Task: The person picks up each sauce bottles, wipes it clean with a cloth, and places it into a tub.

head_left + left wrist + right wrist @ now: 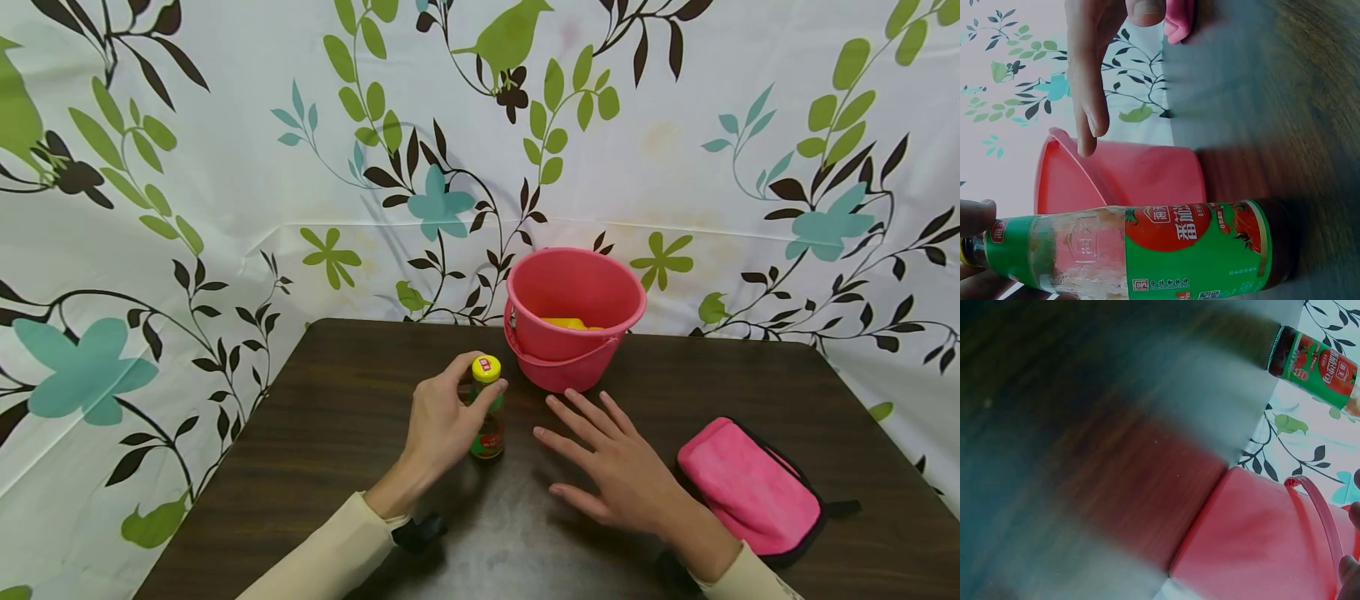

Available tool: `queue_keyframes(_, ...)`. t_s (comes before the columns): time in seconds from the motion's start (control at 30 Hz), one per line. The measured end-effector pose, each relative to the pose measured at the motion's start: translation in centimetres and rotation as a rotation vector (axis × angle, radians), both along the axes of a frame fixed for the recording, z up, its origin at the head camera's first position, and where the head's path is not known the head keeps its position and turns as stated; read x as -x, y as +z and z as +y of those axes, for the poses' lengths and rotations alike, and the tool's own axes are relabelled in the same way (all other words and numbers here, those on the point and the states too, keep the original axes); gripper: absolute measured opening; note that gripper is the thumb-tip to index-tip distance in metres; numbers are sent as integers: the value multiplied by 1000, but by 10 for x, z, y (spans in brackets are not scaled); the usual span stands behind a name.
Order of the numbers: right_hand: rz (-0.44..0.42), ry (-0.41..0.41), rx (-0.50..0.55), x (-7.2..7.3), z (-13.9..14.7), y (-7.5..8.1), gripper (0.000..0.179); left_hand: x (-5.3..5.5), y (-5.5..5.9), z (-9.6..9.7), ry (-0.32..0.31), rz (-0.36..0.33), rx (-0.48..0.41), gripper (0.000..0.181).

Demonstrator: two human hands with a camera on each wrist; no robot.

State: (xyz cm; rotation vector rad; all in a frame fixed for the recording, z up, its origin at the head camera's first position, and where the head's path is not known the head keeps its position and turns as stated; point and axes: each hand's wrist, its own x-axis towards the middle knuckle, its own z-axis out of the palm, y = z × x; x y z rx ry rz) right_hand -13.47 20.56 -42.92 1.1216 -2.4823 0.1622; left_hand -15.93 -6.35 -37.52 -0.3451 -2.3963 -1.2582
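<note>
My left hand [444, 414] pinches a glass ketchup bottle [1197, 247] at its neck, just under the yellow cap [486, 368]. The bottle stands upright at the table's middle, its green label printed with red tomatoes. To its right, my right hand [626, 471] hovers over the table with fingers spread and nothing in it. Its fingertips point toward a pink bucket [558, 367], which stands behind both hands. In the right wrist view the bucket [1260, 537] is close to the fingertips [1350, 575]; whether they touch it I cannot tell.
Inside the bucket lies something yellow [566, 323], mostly hidden by the rim. A pink zipped pouch [750, 483] with black trim rests on the right of the dark wooden table [330, 417]. A leaf-patterned cloth [247, 167] hangs behind the table.
</note>
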Motion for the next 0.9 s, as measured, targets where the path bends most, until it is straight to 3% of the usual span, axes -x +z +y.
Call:
queue_keyframes(0.2, 2, -25, 35, -3, 7, 6, 69, -1, -1, 9, -26, 58, 8, 40)
queue_keyframes(0.5, 86, -70, 129, -6, 32, 15, 69, -7, 5, 33, -148, 123, 11, 40)
queue_keyframes(0.9, 83, -174, 163, -17, 72, 21, 72, -15, 9, 56, -271, 101, 9, 40)
